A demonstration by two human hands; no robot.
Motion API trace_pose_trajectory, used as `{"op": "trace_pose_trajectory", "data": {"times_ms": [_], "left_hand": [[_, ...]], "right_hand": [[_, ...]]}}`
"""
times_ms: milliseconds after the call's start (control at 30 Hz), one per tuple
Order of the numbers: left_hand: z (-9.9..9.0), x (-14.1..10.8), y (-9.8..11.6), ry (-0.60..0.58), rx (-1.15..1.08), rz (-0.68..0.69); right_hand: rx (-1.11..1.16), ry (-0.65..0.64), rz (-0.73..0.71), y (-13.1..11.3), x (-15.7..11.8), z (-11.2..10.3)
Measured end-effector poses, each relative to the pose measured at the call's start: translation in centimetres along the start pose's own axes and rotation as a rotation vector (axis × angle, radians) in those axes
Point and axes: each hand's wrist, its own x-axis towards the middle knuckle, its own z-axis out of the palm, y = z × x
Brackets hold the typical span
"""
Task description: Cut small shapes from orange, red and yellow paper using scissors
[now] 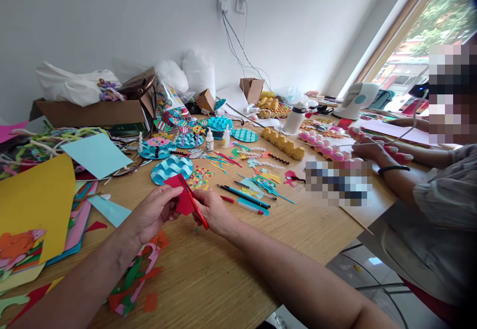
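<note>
Red scissors (pixel 200 213) at red paper (pixel 183 202)
Left hand (pixel 158 212) pinches the paper; right hand (pixel 216 214) grips the scissors, exact finger placement partly hidden.

Head-worn view, forward-down across the table (pixel 201 279)

Both hands (pixel 159 208) with red paper (pixel 184 204) and scissors (pixel 200 214) (red-handled) above wooden table (pixel 208 274)

This looks like a craft workroom, with scissors (pixel 201 215), coloured paper (pixel 97 155), pens (pixel 243 196) and a scrap-strewn wooden table (pixel 208 279).
</note>
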Motion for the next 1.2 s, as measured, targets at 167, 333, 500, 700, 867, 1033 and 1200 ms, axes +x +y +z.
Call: {"op": "trace_pose_trajectory", "data": {"times_ms": [167,333,500,700,867,1033,1200], "left_hand": [[0.2,0.1,-0.1,0.018,0.008,0.009],[0.1,0.2,-0.2,0.008,0.007,0.011],[0.0,0.2,-0.2,-0.028,0.002,0.008],[-0.1,0.3,-0.1,-0.028,-0.007,0.016],[0.0,0.3,0.2,0.036,-0.073,0.036],[0.0,0.5,0.0,0.036,-0.100,0.018],[-0.4,1.0,-0.8,-0.033,-0.087,0.000]], "right_hand": [[-0.037,-0.003,-0.006,-0.1,0.0,-0.1],[-0.079,-0.015,-0.045,0.2,0.2,-0.1],[-0.109,-0.013,-0.058,0.7,0.6,0.0],[-0.137,-0.004,-0.053,0.9,0.7,-0.1],[-0.175,0.057,-0.047,0.5,1.2,-1.5],[-0.466,0.111,0.147,-0.6,3.6,-6.4],[-0.797,0.092,0.289,-0.8,6.7,-11.9]]}}
